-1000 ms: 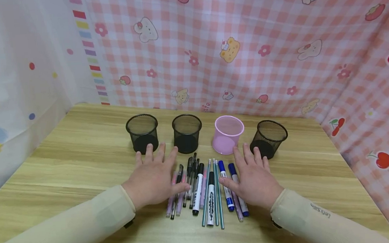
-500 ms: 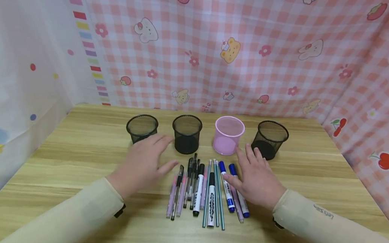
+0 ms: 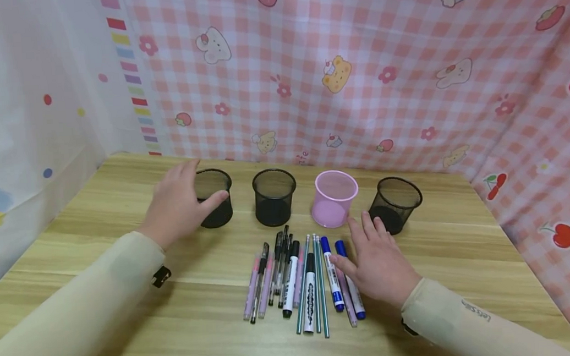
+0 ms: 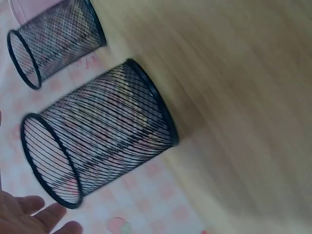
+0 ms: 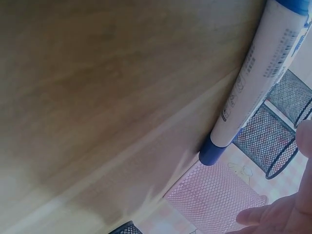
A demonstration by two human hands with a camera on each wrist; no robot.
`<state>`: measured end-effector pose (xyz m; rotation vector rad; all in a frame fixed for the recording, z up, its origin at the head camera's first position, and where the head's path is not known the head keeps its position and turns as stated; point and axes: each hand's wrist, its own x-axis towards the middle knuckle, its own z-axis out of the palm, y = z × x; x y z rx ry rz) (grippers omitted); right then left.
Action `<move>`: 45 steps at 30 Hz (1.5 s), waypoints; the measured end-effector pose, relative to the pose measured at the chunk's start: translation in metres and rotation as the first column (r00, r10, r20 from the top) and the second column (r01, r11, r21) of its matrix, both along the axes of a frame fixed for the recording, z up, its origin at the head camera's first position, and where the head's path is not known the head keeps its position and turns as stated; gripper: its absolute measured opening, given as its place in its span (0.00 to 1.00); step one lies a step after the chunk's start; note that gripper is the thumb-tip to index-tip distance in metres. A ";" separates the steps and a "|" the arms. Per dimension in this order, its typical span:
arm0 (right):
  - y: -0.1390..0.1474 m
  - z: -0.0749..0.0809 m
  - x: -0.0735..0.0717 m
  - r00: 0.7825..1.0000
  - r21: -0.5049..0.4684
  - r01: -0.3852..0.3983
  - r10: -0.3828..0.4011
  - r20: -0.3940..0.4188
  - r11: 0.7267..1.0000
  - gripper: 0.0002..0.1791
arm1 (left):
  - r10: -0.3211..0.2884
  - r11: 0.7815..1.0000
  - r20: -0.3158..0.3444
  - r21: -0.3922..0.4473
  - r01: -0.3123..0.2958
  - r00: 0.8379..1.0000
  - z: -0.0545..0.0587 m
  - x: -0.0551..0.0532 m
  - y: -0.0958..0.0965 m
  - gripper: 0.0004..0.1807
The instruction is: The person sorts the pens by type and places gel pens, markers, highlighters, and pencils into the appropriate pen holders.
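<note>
Four black and pink mesh pen cups are lined up in the head view. My left hand (image 3: 175, 205) is beside the leftmost black pen cup (image 3: 218, 214), thumb across its front and fingers spread by its left side. In the left wrist view, fingertips (image 4: 51, 214) lie right by that cup's rim. My right hand (image 3: 385, 262) hovers with fingers extended, just right of a blue-capped marker (image 3: 355, 297), holding nothing. Several pens and pencils lie side by side between the hands: black gel pens (image 3: 281, 266), pink pens (image 3: 251, 296), black-capped white markers (image 3: 310, 303) and teal pencils (image 3: 323, 302).
Behind the pens stand a second black cup (image 3: 273, 211), a pink cup (image 3: 332, 213) and a tilted-looking black cup (image 3: 387, 219). The wooden table (image 3: 186, 328) ends at a pink checked cloth (image 3: 295, 45) at the back and right.
My left hand has moved from above the pens, left and away from me, to the leftmost black pen cup. My right hand has barely shifted; pens and cups stay put.
</note>
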<state>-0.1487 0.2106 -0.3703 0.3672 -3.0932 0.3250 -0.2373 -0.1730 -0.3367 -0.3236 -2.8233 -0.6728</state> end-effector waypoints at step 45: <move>0.005 0.002 -0.020 0.990 -0.026 -0.013 0.016 0.143 1.000 0.32 | 0.012 0.953 0.362 0.279 -0.121 0.932 -0.016 -0.019 -0.005 0.68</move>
